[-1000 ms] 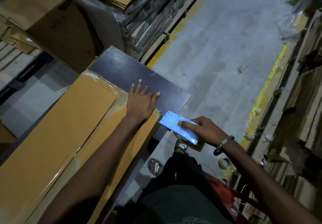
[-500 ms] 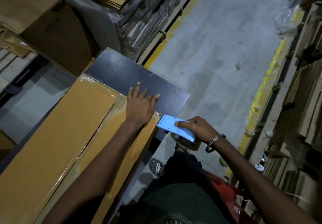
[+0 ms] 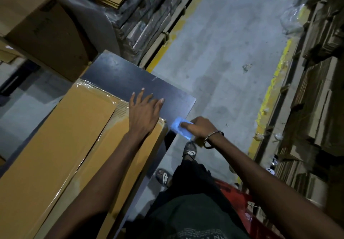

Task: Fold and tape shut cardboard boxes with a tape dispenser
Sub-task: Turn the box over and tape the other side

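The cardboard box (image 3: 55,145) is lying near the bench (image 3: 130,78) edge, open floor (image 3: 223,62) beyond. The left hand (image 3: 143,114) is pressing flat, fingers spread, on the box end; the right hand (image 3: 202,130) is gripping the tape dispenser (image 3: 179,129).

A single head-worn wide-angle view looks steeply down and forward from above the person's own torso. Both forearms reach up into the frame from the bottom edge, close to the lens. The long flat brown cardboard box (image 3: 55,145) on the dark rectangular table top (image 3: 139,82) fills the lower left, near; the grey concrete aisle floor (image 3: 223,43) recedes toward the upper right. Straight edges bow outward toward the borders.
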Demonstrator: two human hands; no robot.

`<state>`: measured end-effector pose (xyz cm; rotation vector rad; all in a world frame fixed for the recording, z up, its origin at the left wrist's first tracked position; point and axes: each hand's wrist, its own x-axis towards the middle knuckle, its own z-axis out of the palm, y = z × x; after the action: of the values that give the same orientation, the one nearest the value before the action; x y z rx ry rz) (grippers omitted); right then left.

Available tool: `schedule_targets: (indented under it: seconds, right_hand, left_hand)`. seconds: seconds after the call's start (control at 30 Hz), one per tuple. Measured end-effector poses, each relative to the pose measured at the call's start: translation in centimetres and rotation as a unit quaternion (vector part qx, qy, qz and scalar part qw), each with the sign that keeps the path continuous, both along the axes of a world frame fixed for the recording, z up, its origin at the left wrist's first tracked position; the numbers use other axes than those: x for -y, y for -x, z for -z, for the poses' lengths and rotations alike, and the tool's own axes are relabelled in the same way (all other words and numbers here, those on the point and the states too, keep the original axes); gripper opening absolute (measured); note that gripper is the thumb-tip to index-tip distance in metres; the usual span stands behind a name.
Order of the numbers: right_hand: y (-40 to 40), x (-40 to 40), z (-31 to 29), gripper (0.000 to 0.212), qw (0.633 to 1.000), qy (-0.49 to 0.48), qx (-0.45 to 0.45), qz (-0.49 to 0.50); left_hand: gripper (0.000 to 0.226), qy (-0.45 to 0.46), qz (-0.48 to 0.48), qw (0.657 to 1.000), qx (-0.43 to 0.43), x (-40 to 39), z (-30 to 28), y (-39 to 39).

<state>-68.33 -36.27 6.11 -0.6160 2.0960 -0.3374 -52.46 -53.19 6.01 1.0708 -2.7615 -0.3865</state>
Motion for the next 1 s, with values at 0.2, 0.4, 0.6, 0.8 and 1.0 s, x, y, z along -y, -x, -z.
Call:
schedule_targets:
  seconds: [0.2, 0.4, 0.6, 0.8, 1.0]
  right_hand:
    - [0.6, 5.3, 3.5, 0.046, 0.943, 0.083, -0.249, -0.204]
    - [0.2, 8.5, 8.1, 0.041, 0.897, 0.041, -0.29, -0.332]
    - [-1.7, 5.7, 7.5, 0.023, 0.941, 0.194, -0.252, -0.115]
    - [-9.9, 4.6, -0.4, 0.021, 0.861, 0.457, -0.169, 0.147]
    - [-13.4, 8.5, 0.0, 0.049, 0.835, 0.396, 0.077, 0.375]
  left_hand:
    - [0.035, -0.141, -0.054, 0.976, -0.16, -0.7, -2.2, -2.0]
    - [0.053, -0.128, -0.115, 0.978, -0.121, -3.2, -2.5, -5.1]
    - [0.056, -0.125, -0.111, 0.98, -0.11, -5.2, -1.6, -7.6]
    - [0.054, -0.094, -0.076, 0.989, -0.088, -5.7, -0.3, -7.9]
    - [0.057, -0.032, -0.069, 0.996, -0.036, -6.2, 0.2, -7.6]
